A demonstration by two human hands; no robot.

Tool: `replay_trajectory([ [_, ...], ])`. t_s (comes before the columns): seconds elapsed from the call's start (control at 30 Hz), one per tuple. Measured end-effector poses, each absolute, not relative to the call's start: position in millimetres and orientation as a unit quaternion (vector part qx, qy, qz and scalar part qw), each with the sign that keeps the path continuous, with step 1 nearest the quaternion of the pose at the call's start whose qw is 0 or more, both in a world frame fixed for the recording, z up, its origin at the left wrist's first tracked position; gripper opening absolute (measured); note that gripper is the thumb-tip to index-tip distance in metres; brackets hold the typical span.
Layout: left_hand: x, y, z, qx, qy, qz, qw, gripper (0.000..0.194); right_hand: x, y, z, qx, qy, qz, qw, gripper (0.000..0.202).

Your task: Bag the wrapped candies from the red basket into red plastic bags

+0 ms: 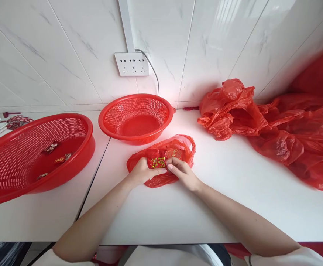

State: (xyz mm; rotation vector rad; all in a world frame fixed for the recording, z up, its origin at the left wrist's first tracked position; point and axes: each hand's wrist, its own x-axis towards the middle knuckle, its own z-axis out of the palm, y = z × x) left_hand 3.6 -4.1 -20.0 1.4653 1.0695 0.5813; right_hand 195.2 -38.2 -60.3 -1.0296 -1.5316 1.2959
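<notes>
A small red packet with gold print [158,162] is held over an open red plastic bag [189,142] on the white table. My left hand [143,171] grips the packet from its left side, thumb laid along the lower edge. At the packet's right end, the fingertips of my right hand [182,171] are pinched together on its edge. Inside the bag, just beyond my right fingers, lies another red item with a gold round print [174,153]. My hands cover part of the bag's contents.
A large red basket [90,144] at left holds several small wrapped pieces [51,147]. Behind the bag stands a smaller red basket [136,138]. Crumpled red plastic bags [233,111] are heaped at right. A power socket [132,64] with a cable is on the tiled wall.
</notes>
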Motion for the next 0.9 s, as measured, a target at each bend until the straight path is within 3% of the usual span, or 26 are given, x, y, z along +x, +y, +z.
replay_trajectory([
  [0.17, 3.3, -9.1, -27.5, 0.664, 0.42, 0.149, 0.601, 0.031, 192.2, -38.8, -53.5, -0.351, -0.619, 0.583, 0.392, 0.036],
  [0.43, 8.8, -13.1, -29.5, 0.646, 0.42, 0.137, 0.622, 0.037, 193.7, -39.4, -59.0, -0.368, -0.603, 0.584, 0.401, 0.029],
  [0.63, 6.5, -11.3, -24.8, 0.604, 0.41, 0.12, 0.673, 0.037, 194.7, -41.7, -58.0, -0.366, -0.591, 0.607, 0.385, 0.036],
  [0.9, 3.4, -6.6, -27.0, 0.611, 0.419, 0.134, 0.658, 0.035, 195.8, -41.9, -56.2, -0.34, -0.577, 0.633, 0.389, 0.038],
])
